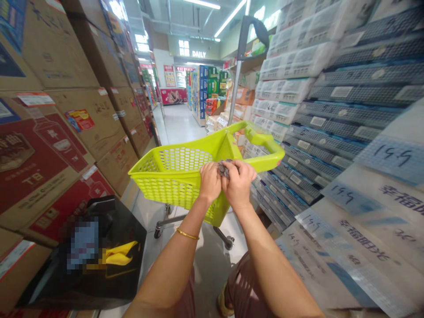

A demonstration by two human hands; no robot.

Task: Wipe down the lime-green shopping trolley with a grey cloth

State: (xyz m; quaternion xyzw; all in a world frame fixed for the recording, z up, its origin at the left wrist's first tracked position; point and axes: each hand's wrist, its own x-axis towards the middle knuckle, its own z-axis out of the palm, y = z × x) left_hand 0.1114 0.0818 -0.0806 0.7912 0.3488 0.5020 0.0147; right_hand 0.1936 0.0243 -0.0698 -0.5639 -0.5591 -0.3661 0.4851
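My left hand (pixel 209 181) and my right hand (pixel 239 182) are held together in front of me, both closed on a small dark grey crumpled thing (pixel 224 168) that I cannot name. A thin gold bangle (pixel 187 234) circles my left wrist. Just beyond my hands stands a lime-green plastic shopping cart (pixel 175 174) with a perforated basket and a green handle (pixel 265 143) on the right. The hands hover over the near rim of the basket.
Stacked brown and red cardboard cartons (pixel 49 132) line the left of the aisle. Wrapped packs of goods with price labels (pixel 331 110) are stacked on the right. A black bag with a yellow piece (pixel 109 247) sits at the lower left. The aisle floor (pixel 179 121) runs ahead.
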